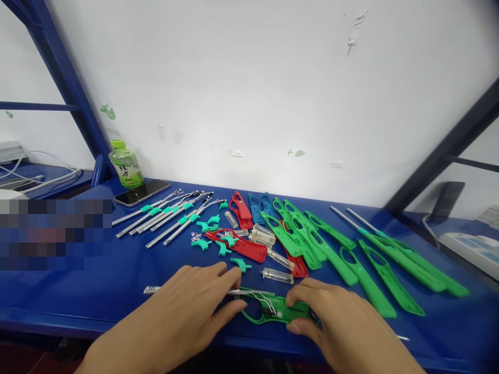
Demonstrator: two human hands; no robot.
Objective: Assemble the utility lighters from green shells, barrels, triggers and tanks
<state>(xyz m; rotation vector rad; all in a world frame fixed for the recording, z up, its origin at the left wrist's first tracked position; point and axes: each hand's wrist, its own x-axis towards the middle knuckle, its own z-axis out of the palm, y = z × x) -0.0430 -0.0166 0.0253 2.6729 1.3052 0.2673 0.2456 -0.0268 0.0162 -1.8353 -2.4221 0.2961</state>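
Between my hands at the table's front edge lies a green lighter handle half, its hollow side up. My left hand is closed on a metal lighter tube, thumb and fingers near the handle's loop end. White wires run from the tube into the shell, where a small black part sits. My right hand grips the right end of the same handle half between thumb and fingers; what lies under that palm is hidden. Just behind are a clear fuel tank and a teal trigger.
Metal tubes with teal clips lie at the left, near a phone and a green-capped bottle. Red handle halves and blue ones lie mid-table. Several green handles spread rightward. A white wall stands behind.
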